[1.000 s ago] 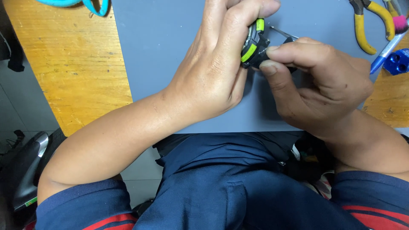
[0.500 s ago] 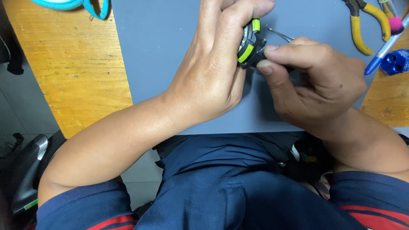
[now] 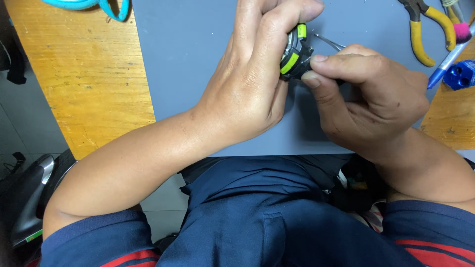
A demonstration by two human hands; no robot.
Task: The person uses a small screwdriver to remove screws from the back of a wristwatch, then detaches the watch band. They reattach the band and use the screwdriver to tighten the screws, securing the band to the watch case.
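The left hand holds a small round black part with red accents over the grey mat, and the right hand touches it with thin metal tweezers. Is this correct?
Not quite: the accents are lime green, not red, as the head view shows. The left hand holds the small round black part with lime-green accents over the grey mat, and the right hand touches it with thin metal tweezers.

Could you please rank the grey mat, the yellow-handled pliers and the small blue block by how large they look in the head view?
1. Grey mat, by far the largest.
2. Yellow-handled pliers, partly cut off at the top edge.
3. Small blue block, smallest, also cut by the frame edge, so its full size is unsure.
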